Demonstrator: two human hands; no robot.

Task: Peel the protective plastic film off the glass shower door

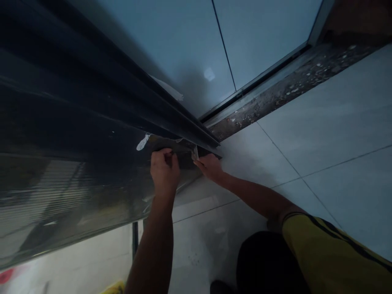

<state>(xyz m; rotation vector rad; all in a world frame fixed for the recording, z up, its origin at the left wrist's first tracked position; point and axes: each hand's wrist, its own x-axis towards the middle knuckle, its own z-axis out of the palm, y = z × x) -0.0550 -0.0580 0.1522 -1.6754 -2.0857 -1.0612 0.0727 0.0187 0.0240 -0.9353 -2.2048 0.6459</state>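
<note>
A dark, glossy panel (104, 147) runs along the left, below a black frame (147, 98). My left hand (165, 167) is against the panel near its right end, fingers curled into a pinch; whatever is between them is hidden. To its right, my right hand (211, 166) pinches a thin, clear piece that looks like plastic film (195, 152), at the panel's edge beneath the frame. Between the hands the surface looks torn or peeled along its upper edge. A white patch (142, 143) marks the panel just left of my left hand.
Pale floor tiles (281, 147) lie on both sides of a metal door track (245, 92). Beside the track is a rough strip (269, 98) with white specks. Something yellow (113, 288) and something red (6, 275) show at lower left.
</note>
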